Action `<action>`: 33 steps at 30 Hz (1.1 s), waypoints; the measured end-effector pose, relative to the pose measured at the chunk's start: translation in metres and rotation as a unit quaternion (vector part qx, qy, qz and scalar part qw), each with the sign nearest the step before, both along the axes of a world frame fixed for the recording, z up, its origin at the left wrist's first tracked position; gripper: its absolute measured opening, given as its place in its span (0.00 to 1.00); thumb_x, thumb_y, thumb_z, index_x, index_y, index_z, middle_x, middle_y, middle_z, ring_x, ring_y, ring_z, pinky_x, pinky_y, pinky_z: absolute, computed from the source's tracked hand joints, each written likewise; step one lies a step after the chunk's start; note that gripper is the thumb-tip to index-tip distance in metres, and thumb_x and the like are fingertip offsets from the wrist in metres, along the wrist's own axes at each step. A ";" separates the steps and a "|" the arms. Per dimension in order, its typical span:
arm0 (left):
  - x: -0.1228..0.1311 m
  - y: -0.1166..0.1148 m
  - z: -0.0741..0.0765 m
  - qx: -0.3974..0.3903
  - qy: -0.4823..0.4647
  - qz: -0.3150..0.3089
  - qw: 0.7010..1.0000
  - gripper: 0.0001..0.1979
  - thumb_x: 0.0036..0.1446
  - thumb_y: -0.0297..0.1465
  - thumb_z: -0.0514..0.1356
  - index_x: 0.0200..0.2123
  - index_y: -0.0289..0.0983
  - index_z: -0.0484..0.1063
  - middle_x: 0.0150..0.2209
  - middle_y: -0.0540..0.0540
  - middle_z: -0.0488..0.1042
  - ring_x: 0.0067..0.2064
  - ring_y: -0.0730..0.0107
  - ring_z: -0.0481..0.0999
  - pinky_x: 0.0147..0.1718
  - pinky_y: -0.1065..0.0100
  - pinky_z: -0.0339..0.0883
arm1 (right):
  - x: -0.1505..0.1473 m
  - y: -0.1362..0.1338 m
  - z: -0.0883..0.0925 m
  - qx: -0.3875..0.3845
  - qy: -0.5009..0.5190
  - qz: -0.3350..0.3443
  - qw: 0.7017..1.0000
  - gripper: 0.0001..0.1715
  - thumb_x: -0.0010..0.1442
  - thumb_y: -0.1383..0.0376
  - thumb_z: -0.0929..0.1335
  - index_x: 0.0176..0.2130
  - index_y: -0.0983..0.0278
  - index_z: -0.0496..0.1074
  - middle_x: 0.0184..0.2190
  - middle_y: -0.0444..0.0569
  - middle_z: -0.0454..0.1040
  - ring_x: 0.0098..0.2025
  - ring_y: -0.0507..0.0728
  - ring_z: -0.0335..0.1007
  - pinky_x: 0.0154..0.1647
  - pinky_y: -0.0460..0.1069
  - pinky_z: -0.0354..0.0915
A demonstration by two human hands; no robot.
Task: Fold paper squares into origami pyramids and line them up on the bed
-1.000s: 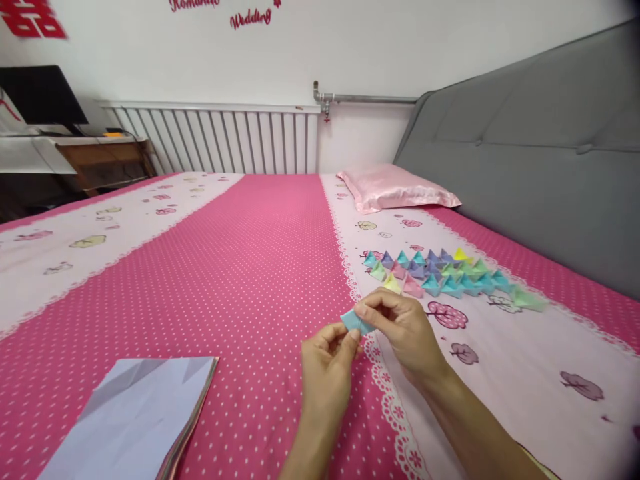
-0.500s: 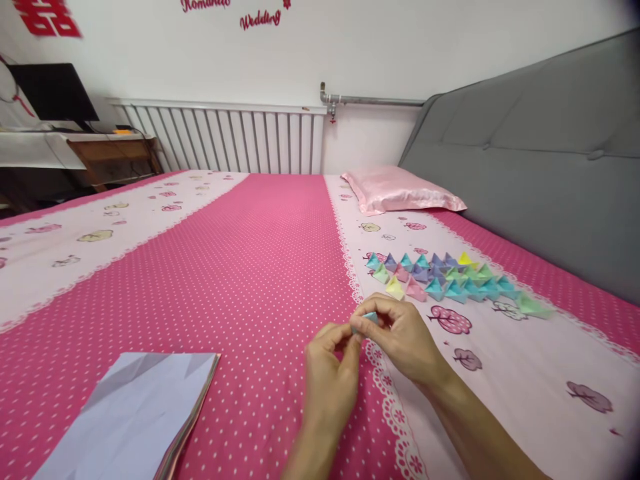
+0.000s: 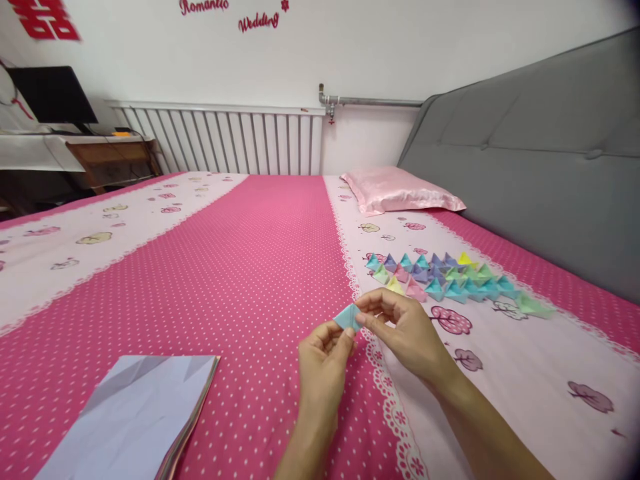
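Between left hand (image 3: 324, 360) and right hand (image 3: 407, 331), blue paper (image 3: 345, 317) is pinched.

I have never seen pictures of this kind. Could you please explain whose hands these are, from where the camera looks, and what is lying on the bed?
There is no machine: these are a person's own bare hands. The camera is worn on that person's head, looking forward and down. The left hand and right hand hold a small folded piece of light blue paper with their fingers. On the bed, toward the right, colourful folded paper shapes stand close together in rough rows. A stack of paper, pale sheet on top, lies at the lower left; a pink pillow lies farther back.
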State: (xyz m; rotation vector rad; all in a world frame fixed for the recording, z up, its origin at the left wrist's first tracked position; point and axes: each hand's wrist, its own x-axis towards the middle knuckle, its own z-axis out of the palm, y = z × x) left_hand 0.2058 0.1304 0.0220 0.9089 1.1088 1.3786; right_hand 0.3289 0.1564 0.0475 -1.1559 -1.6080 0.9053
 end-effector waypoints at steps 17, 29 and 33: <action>-0.015 0.006 -0.015 0.057 0.187 0.079 0.978 0.08 0.50 0.32 0.60 0.33 0.35 0.75 0.33 0.43 0.76 0.36 0.66 0.75 0.38 0.64 0.69 | -0.013 -0.002 -0.015 0.112 -0.130 0.054 0.984 0.08 0.56 0.73 0.63 0.34 0.61 0.69 0.30 0.43 0.71 0.33 0.51 0.67 0.34 0.46 0.63; -0.018 0.017 -0.044 0.052 0.294 0.070 0.952 0.07 0.50 0.29 0.57 0.32 0.36 0.75 0.32 0.44 0.77 0.34 0.67 0.75 0.37 0.65 0.68 | -0.008 0.013 -0.043 0.110 -0.231 0.077 0.964 0.07 0.56 0.72 0.62 0.33 0.62 0.66 0.30 0.45 0.72 0.32 0.52 0.67 0.34 0.48 0.62; -0.018 0.017 -0.042 0.054 0.346 0.066 0.934 0.08 0.51 0.28 0.56 0.32 0.36 0.74 0.32 0.44 0.76 0.34 0.68 0.74 0.36 0.67 0.67 | -0.007 0.015 -0.049 0.090 -0.236 0.077 0.965 0.07 0.56 0.71 0.62 0.33 0.61 0.67 0.32 0.46 0.73 0.33 0.53 0.69 0.34 0.48 0.62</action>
